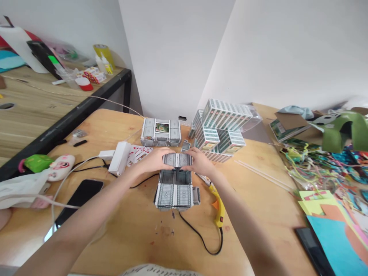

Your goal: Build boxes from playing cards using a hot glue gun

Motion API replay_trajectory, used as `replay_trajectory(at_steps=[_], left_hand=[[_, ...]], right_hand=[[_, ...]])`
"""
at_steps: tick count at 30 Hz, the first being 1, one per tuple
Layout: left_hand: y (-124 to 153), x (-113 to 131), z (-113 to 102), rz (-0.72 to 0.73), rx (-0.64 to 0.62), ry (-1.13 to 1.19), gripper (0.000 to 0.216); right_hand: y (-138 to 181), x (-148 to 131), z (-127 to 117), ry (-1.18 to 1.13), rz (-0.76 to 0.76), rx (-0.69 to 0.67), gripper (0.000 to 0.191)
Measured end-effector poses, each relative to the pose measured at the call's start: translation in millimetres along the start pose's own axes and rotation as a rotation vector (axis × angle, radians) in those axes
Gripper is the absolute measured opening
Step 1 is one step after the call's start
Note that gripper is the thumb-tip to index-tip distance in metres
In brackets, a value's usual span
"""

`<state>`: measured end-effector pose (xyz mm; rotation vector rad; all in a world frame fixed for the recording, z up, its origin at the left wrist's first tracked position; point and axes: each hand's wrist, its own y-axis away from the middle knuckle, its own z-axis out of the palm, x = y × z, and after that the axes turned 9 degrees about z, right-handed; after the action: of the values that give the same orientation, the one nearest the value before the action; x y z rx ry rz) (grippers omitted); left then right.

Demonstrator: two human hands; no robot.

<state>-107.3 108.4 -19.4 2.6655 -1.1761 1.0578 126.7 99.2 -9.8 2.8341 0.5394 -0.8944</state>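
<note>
A box-like model built of grey-patterned playing cards (pixel 176 195) stands at the middle of the table, with an open hollow in its middle. My left hand (pixel 159 160) and my right hand (pixel 199 163) grip the two sides of its far end, thumbs on the near side and fingers around the outer edges. A yellow hot glue gun (pixel 219 207) lies just right of the model, its cable curving toward me. Behind my hands sits another playing-card model (pixel 161 132) with a picture card on top.
Stacked card boxes (pixel 221 130) stand at the back right. Loose playing cards (pixel 138 154), a white power adapter (pixel 119 158) and a phone (pixel 83 197) lie on the left. Thin white sticks (pixel 264 175), coloured paper (pixel 333 234) and a dark phone (pixel 313 249) are on the right.
</note>
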Motion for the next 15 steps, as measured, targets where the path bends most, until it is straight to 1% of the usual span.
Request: replay_trajectory(at_steps=[3,6,8,12,15], left_hand=[[-0.7,4.1,0.1,0.008,0.004,-0.008,0.055],[0.4,5.0,2.5,-0.011,0.027,0.004,0.055],[2.0,4.1,4.5,-0.031,0.049,0.019,0.055],[6.3,2.1,7.5,-0.09,0.089,0.065,0.057],[9.7,2.7,10.6,-0.131,0.117,0.157,0.059]], right_hand=[[0.4,2.2,1.7,-0.034,-0.029,-0.013,0.056],[0.1,3.7,4.3,-0.052,-0.075,-0.027,0.054],[1.3,4.8,6.4,-0.072,-0.082,-0.013,0.054],[10.0,10.2,9.3,-0.208,-0.005,0.049,0.062],[18.0,16.6,10.6,-0.38,0.103,0.01,0.063]])
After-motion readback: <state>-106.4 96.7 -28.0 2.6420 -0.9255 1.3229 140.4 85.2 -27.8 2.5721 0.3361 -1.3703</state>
